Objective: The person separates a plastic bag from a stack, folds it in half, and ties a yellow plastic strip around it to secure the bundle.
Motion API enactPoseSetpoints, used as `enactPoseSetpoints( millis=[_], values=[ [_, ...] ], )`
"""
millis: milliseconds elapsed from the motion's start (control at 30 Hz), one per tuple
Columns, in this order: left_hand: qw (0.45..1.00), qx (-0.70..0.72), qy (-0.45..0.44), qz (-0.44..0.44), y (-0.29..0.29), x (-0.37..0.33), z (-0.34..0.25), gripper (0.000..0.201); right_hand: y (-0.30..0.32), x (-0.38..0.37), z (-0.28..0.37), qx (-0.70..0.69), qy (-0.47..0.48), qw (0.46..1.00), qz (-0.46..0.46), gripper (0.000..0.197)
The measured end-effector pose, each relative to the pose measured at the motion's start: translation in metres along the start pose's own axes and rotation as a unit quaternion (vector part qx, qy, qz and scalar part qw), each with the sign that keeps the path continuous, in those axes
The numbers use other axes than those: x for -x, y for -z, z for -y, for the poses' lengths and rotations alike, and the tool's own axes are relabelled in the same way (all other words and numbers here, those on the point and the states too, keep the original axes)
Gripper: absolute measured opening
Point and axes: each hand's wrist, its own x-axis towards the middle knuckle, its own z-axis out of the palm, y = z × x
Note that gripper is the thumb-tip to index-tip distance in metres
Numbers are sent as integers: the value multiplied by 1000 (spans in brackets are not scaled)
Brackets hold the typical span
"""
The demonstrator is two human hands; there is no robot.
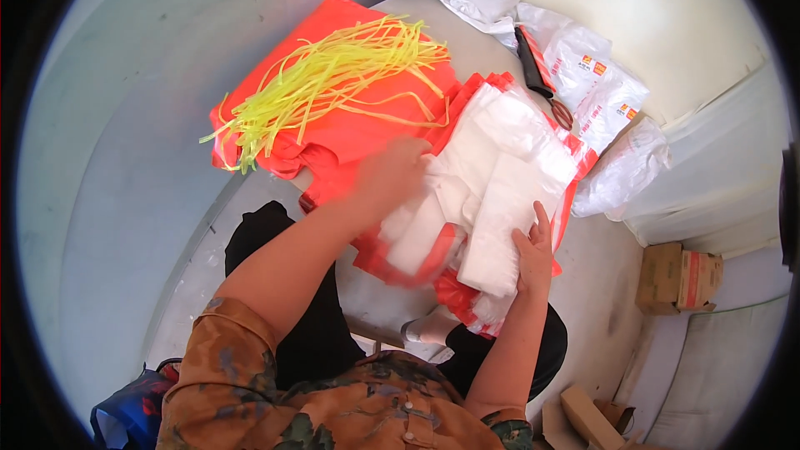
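White plastic bags with red edges (500, 146) lie in a folded, layered pile in front of me. My left hand (393, 173) is over the left side of the pile, smeared by motion; its fingers cannot be made out. Below it, a blurred bag flap with a red border (435, 260) is raised. My right hand (533, 254) rests at the right edge of a folded white bag (490, 262), thumb and a finger stretched apart. Beyond my left hand, a bundle of yellow strips (333, 71) lies on a stack of red plastic sheeting (350, 137).
Scissors with reddish-brown handles (562, 114) lie by a black-and-red item (535, 62) behind the pile. Filled white plastic packages (575, 58) line the far right side. Cardboard boxes (662, 277) stand on the floor at right, and a dark blue bag (133, 404) is at lower left.
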Motion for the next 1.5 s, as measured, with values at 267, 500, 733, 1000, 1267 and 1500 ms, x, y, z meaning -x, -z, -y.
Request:
enactPoseSetpoints(
  millis=[267, 500, 733, 1000, 1267, 1500],
  values=[
    [953, -277, -78, -97, -6, -36, 86, 31, 1, 5, 1, 39, -38, 998, -17, 58],
    [953, -292, -27, -76, -7, -63, 78, 31, 3, 10, 7, -16, -50, 999, -15, 54],
    [946, -132, -196, -220, 0, -58, 34, 19, 13, 6, -9, -23, -68, 997, 6, 40],
    [992, 83, -86, -40, -8, -42, -23, 20, 34, 5, -19, -46, -21, 997, -51, 45],
    [901, 241, -14, 359, -26, -23, -88, 32, 47, 39, 22, -181, 56, 978, -82, 55],
    [693, 586, 199, 369, -76, -7, -99, 45, 33, 32, 36, -147, 50, 987, 44, 75]
  ],
)
